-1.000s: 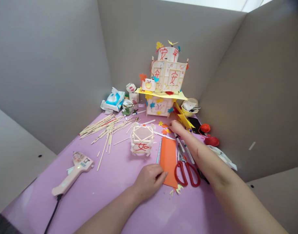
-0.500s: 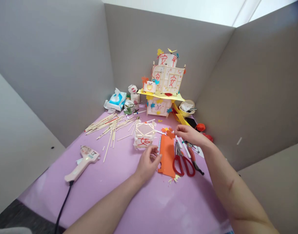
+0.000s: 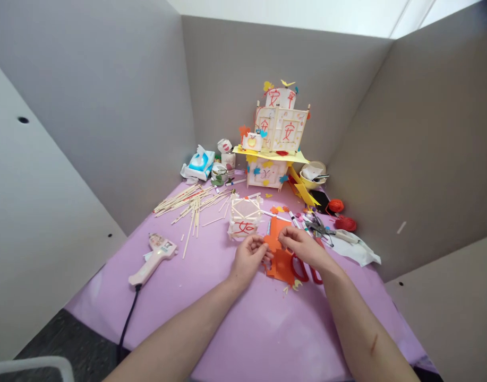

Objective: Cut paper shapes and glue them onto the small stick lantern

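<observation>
Over an orange paper sheet (image 3: 282, 268), my left hand (image 3: 249, 260) and my right hand (image 3: 301, 246) are close together. Between their fingertips is an orange paper flower cutout (image 3: 271, 243), its colour blending with the sheet beneath. Both hands look pinched on its edges. Just beyond my left hand stands a small lantern-like frame (image 3: 245, 215) of sticks and white paper with a red character. Red-handled scissors (image 3: 299, 269) lie under my right hand, partly hidden by it. Several small orange cutouts (image 3: 280, 209) lie behind the sheet.
A tall decorated paper-and-stick lantern (image 3: 281, 127) stands at the back. Thin wooden sticks (image 3: 195, 204) are spread at the left, with a corded glue gun (image 3: 155, 257) nearer. Red yarn (image 3: 344, 223), pliers (image 3: 326, 229), markers and a bowl (image 3: 313, 179) line the right side.
My right hand has come from the small cutouts back toward my left hand, bringing an orange flower cutout. The view has shifted slightly, so pliers and white paper at the right now show.
</observation>
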Action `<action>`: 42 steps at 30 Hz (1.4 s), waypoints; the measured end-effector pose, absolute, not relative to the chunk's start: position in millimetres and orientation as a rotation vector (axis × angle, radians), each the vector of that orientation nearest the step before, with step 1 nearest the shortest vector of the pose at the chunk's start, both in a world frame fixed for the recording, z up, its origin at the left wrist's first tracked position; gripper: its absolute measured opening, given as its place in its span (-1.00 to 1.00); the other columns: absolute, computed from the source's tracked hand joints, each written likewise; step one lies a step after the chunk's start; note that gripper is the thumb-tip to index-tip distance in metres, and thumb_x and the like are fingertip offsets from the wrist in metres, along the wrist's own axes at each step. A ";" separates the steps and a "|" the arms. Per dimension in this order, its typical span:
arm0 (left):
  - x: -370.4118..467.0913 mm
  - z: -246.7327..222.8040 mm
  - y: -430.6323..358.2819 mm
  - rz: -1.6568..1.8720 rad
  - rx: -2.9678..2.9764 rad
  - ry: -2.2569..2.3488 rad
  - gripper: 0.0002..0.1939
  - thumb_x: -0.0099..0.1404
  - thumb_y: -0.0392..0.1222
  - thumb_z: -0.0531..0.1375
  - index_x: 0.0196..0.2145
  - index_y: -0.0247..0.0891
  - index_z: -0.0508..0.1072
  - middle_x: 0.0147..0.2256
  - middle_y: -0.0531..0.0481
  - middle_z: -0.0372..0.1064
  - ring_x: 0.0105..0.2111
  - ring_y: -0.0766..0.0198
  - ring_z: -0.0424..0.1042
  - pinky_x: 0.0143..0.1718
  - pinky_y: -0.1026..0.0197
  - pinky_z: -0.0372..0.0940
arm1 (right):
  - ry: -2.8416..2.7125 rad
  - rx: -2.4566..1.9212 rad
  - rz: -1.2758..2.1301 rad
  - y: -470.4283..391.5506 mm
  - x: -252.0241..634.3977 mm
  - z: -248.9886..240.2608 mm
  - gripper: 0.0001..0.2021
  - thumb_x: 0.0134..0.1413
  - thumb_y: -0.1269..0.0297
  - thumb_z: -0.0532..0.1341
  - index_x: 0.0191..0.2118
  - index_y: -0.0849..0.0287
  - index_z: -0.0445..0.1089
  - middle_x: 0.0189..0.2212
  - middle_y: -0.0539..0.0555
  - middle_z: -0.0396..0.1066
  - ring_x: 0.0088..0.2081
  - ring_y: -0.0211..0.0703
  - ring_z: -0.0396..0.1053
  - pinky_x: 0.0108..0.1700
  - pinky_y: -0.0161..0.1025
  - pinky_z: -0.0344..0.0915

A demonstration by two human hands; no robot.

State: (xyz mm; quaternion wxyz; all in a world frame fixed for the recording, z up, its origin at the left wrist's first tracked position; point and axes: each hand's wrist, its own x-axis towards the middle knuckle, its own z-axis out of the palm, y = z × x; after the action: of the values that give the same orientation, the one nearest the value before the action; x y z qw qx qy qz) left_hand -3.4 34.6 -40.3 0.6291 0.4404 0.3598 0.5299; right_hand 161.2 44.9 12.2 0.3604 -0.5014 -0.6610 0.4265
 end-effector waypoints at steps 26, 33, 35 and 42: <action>-4.6 -44.9 35.0 1.368 1.082 0.949 -0.79 0.09 -0.16 0.23 -0.44 -0.26 0.24 -0.55 0.10 0.37 -0.55 0.33 0.44 -0.47 0.28 0.36 | -1.303 -1.165 0.872 22.7 119.4 -19.1 -0.76 -0.10 0.10 0.28 -0.39 0.16 0.34 -0.46 0.03 0.41 -0.43 -0.19 0.36 -0.35 -0.25 0.31; -8.6 -49.4 36.8 1.477 1.249 0.969 -0.87 0.15 -0.21 0.18 -0.40 -0.26 0.26 -0.46 0.07 0.37 -0.49 0.33 0.45 -0.41 0.26 0.37 | -1.373 -1.212 0.628 12.9 102.6 -19.6 -0.84 0.01 0.18 0.19 -0.38 0.16 0.38 -0.43 0.04 0.43 -0.40 -0.18 0.38 -0.30 -0.25 0.31; -9.1 -47.4 35.3 1.500 1.295 0.966 -0.88 0.16 -0.22 0.17 -0.34 -0.26 0.30 -0.38 0.02 0.39 -0.43 0.32 0.46 -0.33 0.23 0.38 | -1.337 -1.222 0.612 14.7 100.8 -20.2 -0.85 0.01 0.18 0.18 -0.38 0.16 0.37 -0.43 0.04 0.43 -0.39 -0.17 0.38 -0.30 -0.24 0.32; -8.8 -45.4 29.4 1.539 1.424 0.890 -0.80 0.22 -0.19 0.15 -0.19 -0.27 0.34 -0.20 -0.10 0.40 -0.21 0.24 0.46 -0.11 0.14 0.35 | -1.217 -1.165 0.590 21.6 106.0 -22.5 -0.87 -0.01 0.23 0.17 -0.32 0.15 0.30 -0.40 0.02 0.38 -0.38 -0.20 0.34 -0.29 -0.26 0.31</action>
State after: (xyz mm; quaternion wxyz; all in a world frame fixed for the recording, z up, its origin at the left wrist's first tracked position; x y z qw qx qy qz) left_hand -8.8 29.4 -45.4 0.4187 0.5676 0.3551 0.6135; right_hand 106.0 21.6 -22.5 0.6275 -0.5081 -0.5309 0.2574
